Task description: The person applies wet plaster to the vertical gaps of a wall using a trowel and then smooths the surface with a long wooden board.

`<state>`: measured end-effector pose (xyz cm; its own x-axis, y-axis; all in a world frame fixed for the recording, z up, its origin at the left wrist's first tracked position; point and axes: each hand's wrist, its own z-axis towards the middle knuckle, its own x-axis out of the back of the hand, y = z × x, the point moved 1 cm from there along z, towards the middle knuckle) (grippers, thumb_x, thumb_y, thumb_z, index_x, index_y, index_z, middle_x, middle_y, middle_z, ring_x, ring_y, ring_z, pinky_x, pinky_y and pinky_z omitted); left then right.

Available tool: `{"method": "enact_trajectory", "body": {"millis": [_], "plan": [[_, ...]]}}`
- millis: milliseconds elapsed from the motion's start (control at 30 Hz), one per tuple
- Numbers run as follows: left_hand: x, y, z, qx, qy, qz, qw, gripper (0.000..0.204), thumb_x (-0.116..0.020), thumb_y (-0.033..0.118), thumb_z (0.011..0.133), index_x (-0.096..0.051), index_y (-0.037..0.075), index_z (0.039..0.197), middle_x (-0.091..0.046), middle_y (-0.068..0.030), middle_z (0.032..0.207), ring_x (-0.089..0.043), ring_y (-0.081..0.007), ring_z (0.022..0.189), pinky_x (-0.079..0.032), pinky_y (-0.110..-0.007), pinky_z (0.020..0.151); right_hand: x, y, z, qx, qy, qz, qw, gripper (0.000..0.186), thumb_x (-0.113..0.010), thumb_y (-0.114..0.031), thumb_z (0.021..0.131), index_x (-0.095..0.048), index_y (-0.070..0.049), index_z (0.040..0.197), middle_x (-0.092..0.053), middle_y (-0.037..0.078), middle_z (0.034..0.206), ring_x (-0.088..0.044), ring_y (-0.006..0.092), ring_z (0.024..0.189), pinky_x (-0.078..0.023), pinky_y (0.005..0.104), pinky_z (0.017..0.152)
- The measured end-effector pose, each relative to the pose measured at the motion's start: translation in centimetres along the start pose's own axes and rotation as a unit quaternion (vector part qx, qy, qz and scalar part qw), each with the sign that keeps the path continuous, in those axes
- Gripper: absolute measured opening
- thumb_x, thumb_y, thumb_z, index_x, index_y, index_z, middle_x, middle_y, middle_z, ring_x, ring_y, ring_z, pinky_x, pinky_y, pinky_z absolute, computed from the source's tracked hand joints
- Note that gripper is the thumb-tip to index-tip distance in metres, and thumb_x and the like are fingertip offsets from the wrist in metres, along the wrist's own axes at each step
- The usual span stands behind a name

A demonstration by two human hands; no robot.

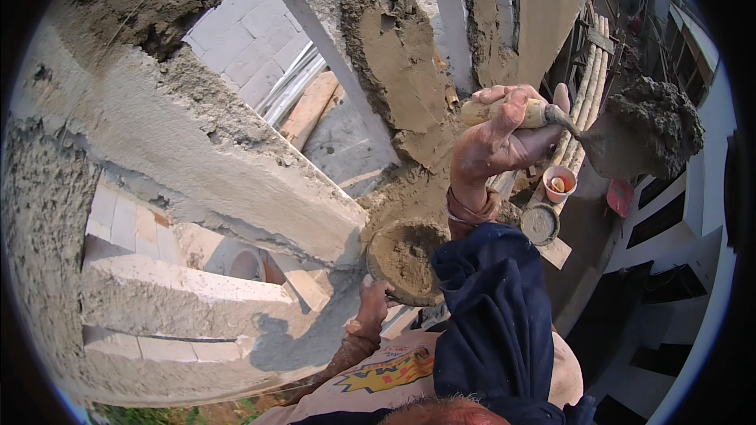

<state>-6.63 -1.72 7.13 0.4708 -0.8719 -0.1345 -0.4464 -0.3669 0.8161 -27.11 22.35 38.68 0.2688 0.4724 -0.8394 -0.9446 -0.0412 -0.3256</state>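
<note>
Raised at the right, my right hand is closed around the wooden handle of a trowel. A thick lump of wet grey mortar sits on its blade, away from the wall. Lower down, my left hand grips the rim of a round bowl from its left side. Brownish mortar lies inside that bowl, and my right sleeve covers part of its right edge. Just beyond the bowl rises a slanted concrete rib with rough, partly smoothed plaster on its face.
A plastered wall with slanted openings fills the left. On bamboo poles to the right stand a small cup and a bucket of grey material. A pink-red object lies below, near a white building.
</note>
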Motion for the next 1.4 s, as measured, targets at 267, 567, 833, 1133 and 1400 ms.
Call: {"method": "enact_trajectory", "body": {"millis": [267, 567, 833, 1133, 1400], "plan": [[2.8, -2.3, -1.3, 0.017, 0.062, -0.003, 0.998, 0.038, -0.065, 0.006, 0.073, -0.056, 0.01, 0.109, -0.064, -0.0083, 0.092, -0.066, -0.0227, 0.067, -0.056, -0.035, 0.047, 17.8, -2.4, -11.9, -0.344, -0.558, -0.207, 0.726, 0.021, -0.063, -0.014, 0.092, -0.055, -0.002, 0.107, -0.048, 0.004, 0.077, -0.048, 0.0119, 0.067, -0.043, 0.0289, 0.061], [1.8, -3.2, -2.1, 0.029, 0.088, -0.026, 0.995, 0.036, -0.066, 0.009, 0.073, -0.057, 0.009, 0.108, -0.063, -0.0065, 0.09, -0.063, -0.0202, 0.065, -0.051, -0.033, 0.044, 23.5, -3.0, -10.5, -0.386, -0.552, -0.37, 0.64, 0.038, -0.06, -0.035, 0.1, -0.05, -0.001, 0.114, -0.054, 0.011, 0.074, -0.053, 0.0203, 0.063, -0.045, 0.0373, 0.059], [3.4, -5.8, -1.8, -0.002, 0.062, -0.074, 0.995, 0.033, -0.068, 0.006, 0.078, -0.058, 0.008, 0.11, -0.063, -0.0065, 0.096, -0.067, -0.0217, 0.074, -0.061, -0.041, 0.06, 19.0, 1.6, -5.4, -0.242, -0.671, -0.431, 0.554, 0.033, -0.063, -0.027, 0.096, -0.06, 0.005, 0.104, -0.062, 0.029, 0.078, -0.064, 0.0477, 0.077, -0.05, 0.0492, 0.068], [2.0, -4.4, -1.6, 0.031, 0.128, -0.044, 0.99, 0.029, -0.06, 0.003, 0.074, -0.058, 0.008, 0.103, -0.061, -0.0035, 0.084, -0.058, -0.0145, 0.066, -0.049, -0.031, 0.044, 12.8, 5.4, -0.6, -0.11, -0.738, -0.447, 0.494, 0.039, -0.064, -0.024, 0.093, -0.064, 0.006, 0.119, -0.069, 0.027, 0.103, -0.067, 0.0446, 0.094, -0.054, 0.0466, 0.082], [2.2, -4.9, -0.9, 0.04, 0.111, -0.026, 0.993, 0.039, -0.061, 0.001, 0.071, -0.059, 0.006, 0.109, -0.063, -0.0053, 0.087, -0.058, -0.0157, 0.064, -0.049, -0.029, 0.042, 7.6, 3.5, 4.4, 0.001, -0.838, -0.456, 0.301, 0.032, -0.067, -0.021, 0.088, -0.069, -0.004, 0.115, -0.072, 0.015, 0.102, -0.069, 0.0381, 0.09, -0.055, 0.0472, 0.077]]}}
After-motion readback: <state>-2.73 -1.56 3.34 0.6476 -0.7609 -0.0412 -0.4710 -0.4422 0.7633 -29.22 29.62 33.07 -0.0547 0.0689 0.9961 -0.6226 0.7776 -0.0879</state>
